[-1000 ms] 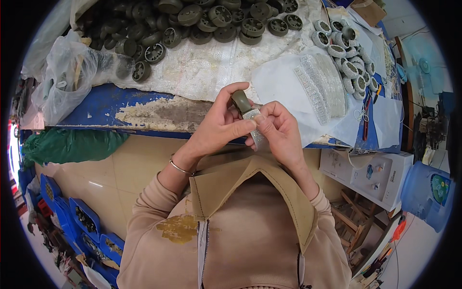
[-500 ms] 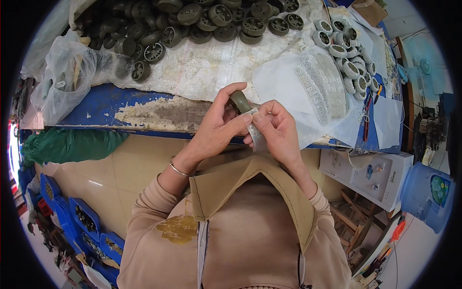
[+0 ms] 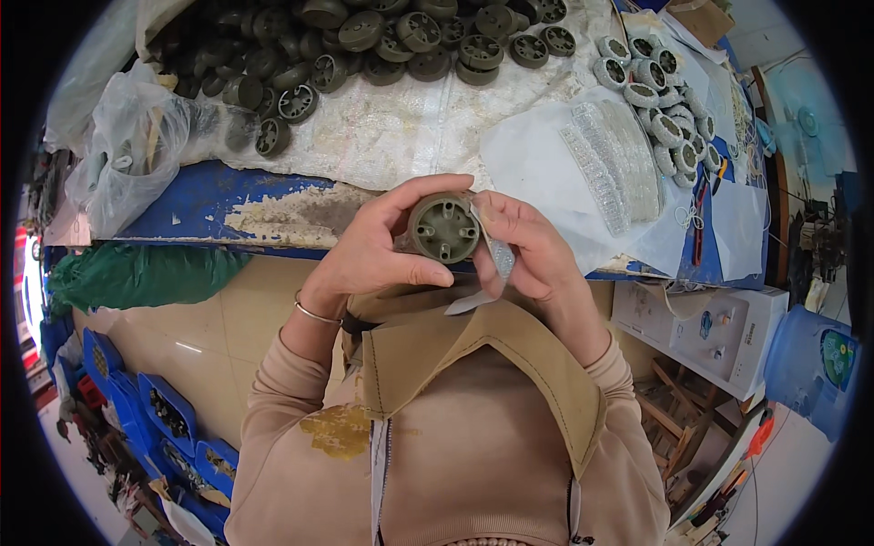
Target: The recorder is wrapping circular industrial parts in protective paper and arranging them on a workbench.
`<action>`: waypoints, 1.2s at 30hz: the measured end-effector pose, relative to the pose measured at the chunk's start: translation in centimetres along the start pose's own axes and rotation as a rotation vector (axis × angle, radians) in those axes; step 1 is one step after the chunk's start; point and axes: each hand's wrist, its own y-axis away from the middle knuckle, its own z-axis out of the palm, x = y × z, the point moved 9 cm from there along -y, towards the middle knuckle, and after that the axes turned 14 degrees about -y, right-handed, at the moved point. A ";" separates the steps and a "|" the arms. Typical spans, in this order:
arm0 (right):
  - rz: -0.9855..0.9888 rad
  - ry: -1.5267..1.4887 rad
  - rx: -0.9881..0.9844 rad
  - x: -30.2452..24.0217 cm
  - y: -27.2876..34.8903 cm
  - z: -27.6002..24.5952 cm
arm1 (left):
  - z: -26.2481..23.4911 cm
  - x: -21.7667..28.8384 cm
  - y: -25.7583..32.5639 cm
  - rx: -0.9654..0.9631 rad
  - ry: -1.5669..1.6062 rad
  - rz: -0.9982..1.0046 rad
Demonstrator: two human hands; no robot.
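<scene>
One dark green wheel sits inside the left grip, thumb and fingers curled around it; the right grip pinches one silver strip beside its right edge, fingers partly hiding the strip. Beyond, the surface bears uncountably many bare wheels and numerous silver-banded wheels.

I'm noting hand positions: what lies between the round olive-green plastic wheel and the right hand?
A glittery silver strip lies between the wheel and the right hand, in the head view.
</scene>
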 end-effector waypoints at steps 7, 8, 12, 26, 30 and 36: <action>0.126 -0.085 -0.111 1.9 -1.8 -0.8 | -0.4 0.1 0.2 -0.033 0.009 0.043; 0.130 -0.089 -0.122 2.0 -1.9 -1.0 | -0.5 0.1 0.3 -0.025 0.008 0.048; -0.445 0.919 0.005 -0.5 -1.0 1.7 | -1.3 0.1 0.4 0.012 0.087 0.027; -0.636 0.226 -0.105 -2.9 2.6 2.3 | -2.3 0.0 0.4 0.227 0.089 0.119; -0.708 0.295 -0.112 -2.7 3.2 2.3 | -1.9 0.6 0.5 0.241 0.120 0.157; -0.755 0.403 -0.131 -2.1 3.4 2.8 | -1.6 -0.7 0.8 0.347 0.034 0.173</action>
